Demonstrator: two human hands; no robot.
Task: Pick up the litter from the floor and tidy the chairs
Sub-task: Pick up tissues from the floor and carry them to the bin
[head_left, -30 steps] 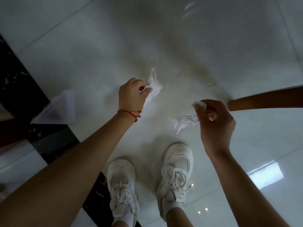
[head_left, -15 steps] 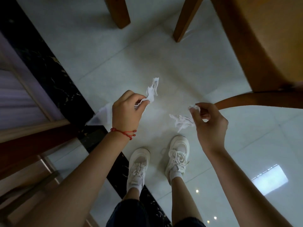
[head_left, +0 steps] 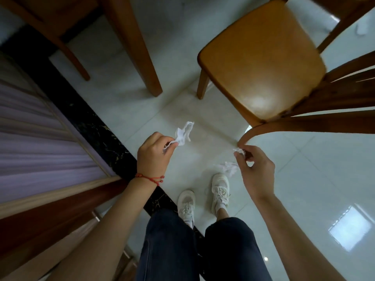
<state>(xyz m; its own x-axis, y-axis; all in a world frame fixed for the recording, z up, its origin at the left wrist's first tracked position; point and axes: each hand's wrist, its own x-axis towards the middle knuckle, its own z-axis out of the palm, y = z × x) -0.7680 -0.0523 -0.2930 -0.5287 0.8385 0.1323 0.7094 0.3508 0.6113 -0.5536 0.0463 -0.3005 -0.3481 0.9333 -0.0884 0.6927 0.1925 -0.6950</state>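
You stand on a pale glossy tiled floor [head_left: 316,179] crossed by a black marble strip [head_left: 87,126]. You wear white sneakers [head_left: 220,191] and dark trousers [head_left: 168,246]. A wood-framed panel [head_left: 36,126] runs along your left. Window glare [head_left: 348,227] reflects at lower right.

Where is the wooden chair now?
In the head view, the wooden chair stands on the tiled floor at upper right, its curved backrest just above the right hand.

Both forearms were bare, without sleeves. The left hand [head_left: 154,157] carried a thin red cord bracelet [head_left: 150,178] at the wrist. The person wore dark blue trousers [head_left: 203,250] and white lace-up sneakers [head_left: 220,191].
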